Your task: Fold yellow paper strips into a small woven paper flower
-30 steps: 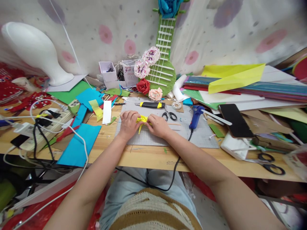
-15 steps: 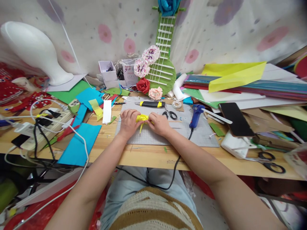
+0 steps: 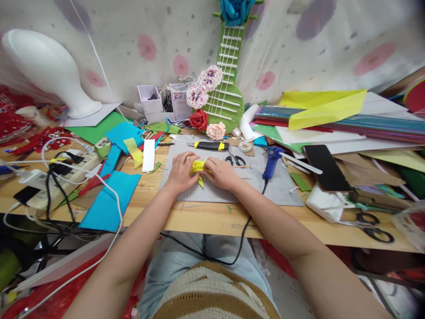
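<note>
A crumpled, bright yellow piece of thin, paper-like material is held low over a flat grey gridded cutting mat, between the two hands. It is gripped at its left side by the bent fingers and thumb of the left hand, and at its right side by the closed fingertips of the right hand; a pointed yellow tail is left hanging below. Just beyond the right hand, a thin, straight, tan stick is seen; whether it is held cannot be told.

The mat is laid on a pale, grained wooden worktop. On its far part are set a slim black-and-yellow utility knife, a pair of scissors with black looped handles and a flat white ring-shaped roll. At the right, a smooth blue plastic glue gun is rested, with its black cord trailed over the near edge.

Behind the mat, a green guitar-shaped panel is stood upright, lined with white rods and strings and trimmed with ruffled rosettes. To the left, smooth, flat bright blue sheets are spread.
</note>
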`<state>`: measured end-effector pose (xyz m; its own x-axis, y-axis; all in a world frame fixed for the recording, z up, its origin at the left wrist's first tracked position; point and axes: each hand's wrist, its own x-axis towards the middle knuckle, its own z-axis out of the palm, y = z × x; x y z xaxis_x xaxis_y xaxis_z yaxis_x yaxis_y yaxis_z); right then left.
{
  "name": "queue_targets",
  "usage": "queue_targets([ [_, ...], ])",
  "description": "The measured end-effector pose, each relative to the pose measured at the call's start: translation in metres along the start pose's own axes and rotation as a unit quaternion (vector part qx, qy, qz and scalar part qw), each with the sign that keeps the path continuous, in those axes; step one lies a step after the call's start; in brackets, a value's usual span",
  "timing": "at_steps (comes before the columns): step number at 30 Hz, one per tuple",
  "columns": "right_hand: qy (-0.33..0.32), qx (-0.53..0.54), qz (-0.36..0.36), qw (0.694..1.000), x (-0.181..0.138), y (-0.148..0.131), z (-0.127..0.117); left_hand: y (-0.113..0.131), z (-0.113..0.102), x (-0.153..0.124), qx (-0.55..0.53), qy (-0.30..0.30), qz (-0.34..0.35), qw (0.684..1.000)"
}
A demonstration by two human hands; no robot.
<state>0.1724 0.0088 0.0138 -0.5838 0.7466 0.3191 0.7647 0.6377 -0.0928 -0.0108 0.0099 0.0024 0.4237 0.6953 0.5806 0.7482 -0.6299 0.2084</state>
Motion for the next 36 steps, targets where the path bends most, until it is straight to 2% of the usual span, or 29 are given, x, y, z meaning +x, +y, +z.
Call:
queue_targets([
  [4, -0.005, -0.002, -0.004, 1.0, -0.002, 0.007, -0.01, -0.004, 0.001, 0.0, -0.028, -0.028, -0.022, 0.999],
  [11, -0.026, -0.001, -0.007, 1.0, -0.002, 0.018, -0.017, -0.005, 0.001, -0.001, -0.018, -0.013, -0.047, 0.999],
  [16, -0.024, 0.023, -0.007, 0.999, -0.002, 0.02, -0.019, -0.003, -0.003, -0.001, -0.022, -0.007, -0.036, 0.999],
  [20, -0.011, 0.045, -0.035, 0.998, -0.003, 0.022, -0.017, 0.0, -0.001, 0.005, -0.045, -0.058, -0.025, 0.997],
  [24, -0.005, 0.045, -0.052, 0.998, -0.003, 0.023, -0.015, 0.004, 0.002, 0.01, -0.074, -0.091, -0.056, 0.992],
  [30, 0.005, 0.043, -0.038, 0.998, -0.003, 0.028, -0.02, 0.005, 0.001, 0.005, -0.085, -0.038, -0.082, 0.992],
  [36, 0.027, 0.068, -0.01, 0.997, -0.006, 0.038, -0.026, -0.009, -0.006, 0.001, -0.048, 0.027, -0.094, 0.994],
])
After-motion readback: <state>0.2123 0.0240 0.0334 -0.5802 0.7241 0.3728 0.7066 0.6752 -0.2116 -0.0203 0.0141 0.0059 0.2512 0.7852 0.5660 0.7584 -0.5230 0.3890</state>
